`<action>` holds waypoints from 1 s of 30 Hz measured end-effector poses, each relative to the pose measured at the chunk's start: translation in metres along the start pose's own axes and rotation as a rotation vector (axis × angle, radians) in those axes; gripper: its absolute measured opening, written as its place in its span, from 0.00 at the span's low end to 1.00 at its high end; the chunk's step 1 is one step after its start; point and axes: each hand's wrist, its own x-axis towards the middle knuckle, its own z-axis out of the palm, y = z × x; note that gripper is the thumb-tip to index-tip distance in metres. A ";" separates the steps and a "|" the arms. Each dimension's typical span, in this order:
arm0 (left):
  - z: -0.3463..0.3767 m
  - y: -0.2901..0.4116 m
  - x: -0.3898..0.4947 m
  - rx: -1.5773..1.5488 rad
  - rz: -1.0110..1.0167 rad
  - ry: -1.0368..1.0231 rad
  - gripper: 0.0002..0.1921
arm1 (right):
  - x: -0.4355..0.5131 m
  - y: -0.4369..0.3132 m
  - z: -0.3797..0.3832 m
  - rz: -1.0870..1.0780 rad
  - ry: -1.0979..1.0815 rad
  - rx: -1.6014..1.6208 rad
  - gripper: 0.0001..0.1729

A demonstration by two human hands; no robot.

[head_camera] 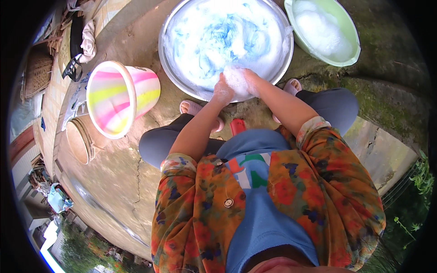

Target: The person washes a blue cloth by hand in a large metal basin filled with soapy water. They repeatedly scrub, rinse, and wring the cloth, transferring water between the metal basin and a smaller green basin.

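A wide metal basin (292,47) full of white suds stands on the ground before me. Blue, wrinkled material (228,32), which looks like wet cloth, shows through the foam. At the basin's near rim, my left hand (223,90) and my right hand (252,82) are close together. Between them they hold a bundle covered in white foam (236,80). What lies inside the foam cannot be made out, and suds hide most of my fingers.
A green plastic basin (353,37) with foam stands at the right. On the left, a striped plastic bucket (146,85) and a tan bucket (80,141) lie tipped over. A red object (238,126) is between my legs. Cracks run through the concrete ground (112,181).
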 end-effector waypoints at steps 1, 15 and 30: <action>-0.007 0.004 0.007 -0.240 -0.212 -0.046 0.27 | 0.004 0.005 -0.007 -0.084 0.140 0.091 0.11; -0.029 0.261 0.229 -0.479 -0.104 -0.035 0.48 | -0.145 0.054 -0.339 0.747 0.487 -0.314 0.16; 0.086 0.355 0.295 0.169 0.491 -0.500 0.24 | -0.173 0.152 -0.296 -0.011 1.605 2.220 0.25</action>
